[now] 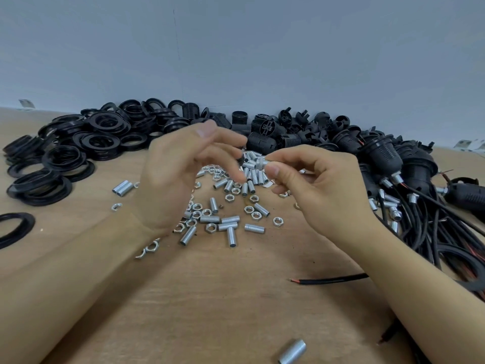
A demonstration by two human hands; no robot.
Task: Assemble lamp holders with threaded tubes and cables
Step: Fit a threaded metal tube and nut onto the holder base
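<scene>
My right hand [317, 182] pinches a short silver threaded tube [262, 162] between thumb and forefinger, held above the table's middle. My left hand [181, 172] hovers just left of it, blurred, with its fingers loosely spread and nothing plainly held. Below both hands lies a scatter of threaded tubes [231, 222] and hex nuts [211, 227]. Black lamp holder bodies [265, 139] are piled at the back. Holders fitted with tubes and black cables [385, 164] lie in a heap at the right.
A large pile of black threaded rings [78, 148] covers the back left, with one ring [14, 227] at the left edge. A loose black cable end with red core [330, 280] lies under my right forearm. One tube [292, 351] lies near the front edge. A grey wall stands behind.
</scene>
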